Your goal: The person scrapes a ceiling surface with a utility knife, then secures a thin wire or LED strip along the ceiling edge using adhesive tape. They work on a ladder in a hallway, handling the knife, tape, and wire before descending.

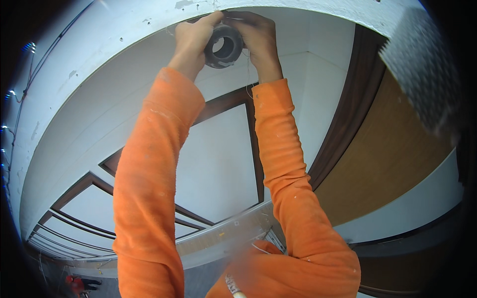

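Observation:
Both arms, in orange sleeves, reach up to the white edge overhead. Between my hands is a dark grey roll of tape (224, 47), its hollow core facing me and a pale scuff on its lower rim. My left hand (191, 44) grips its left side, with the thumb up near the white ceiling edge (164, 20). From the right, my right hand (261, 42) curls over the top of the roll, its fingertips partly hidden. Thin loose threads hang beside the right wrist. Whether the tape touches the ceiling edge I cannot tell.
White panels with dark brown frames (218, 159) stand beyond my arms. At the right are a brown curved panel (382, 154) and a blurred grey mesh-textured thing (422, 69) close by. Cables with small lights (25, 89) run at the left. Far below is a person in red (75, 284).

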Demonstrator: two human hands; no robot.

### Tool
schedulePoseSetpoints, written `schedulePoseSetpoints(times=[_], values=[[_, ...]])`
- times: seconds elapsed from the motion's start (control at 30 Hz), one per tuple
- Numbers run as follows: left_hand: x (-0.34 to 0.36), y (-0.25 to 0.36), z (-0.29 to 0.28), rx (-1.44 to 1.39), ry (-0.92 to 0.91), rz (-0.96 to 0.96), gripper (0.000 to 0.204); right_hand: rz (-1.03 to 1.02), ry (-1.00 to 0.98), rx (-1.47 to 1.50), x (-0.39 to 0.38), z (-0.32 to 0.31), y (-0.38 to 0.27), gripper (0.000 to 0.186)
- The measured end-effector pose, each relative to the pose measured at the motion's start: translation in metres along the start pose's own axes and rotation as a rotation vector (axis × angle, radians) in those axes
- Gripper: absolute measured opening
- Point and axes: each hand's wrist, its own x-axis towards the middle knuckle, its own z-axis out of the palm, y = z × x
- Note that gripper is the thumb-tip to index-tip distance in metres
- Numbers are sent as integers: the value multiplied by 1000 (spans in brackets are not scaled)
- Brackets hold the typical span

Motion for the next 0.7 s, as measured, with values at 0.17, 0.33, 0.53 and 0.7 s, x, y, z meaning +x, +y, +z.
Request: schedulePoseSetpoints(times=[0.17,0.33,0.53,0.7], values=[[1,0,0,10,16,-28,48,-24,-73,-78,12,-9,6,26],[23,-24,-3,26,23,-31,48,25,-49,-47,23,-3,40,23],[23,-28,-4,-26,31,-42,45,118,-159,135,21,-11,46,25],[29,-30,-4,-33,31,-26,43,182,-235,33,36,-14,44,25]])
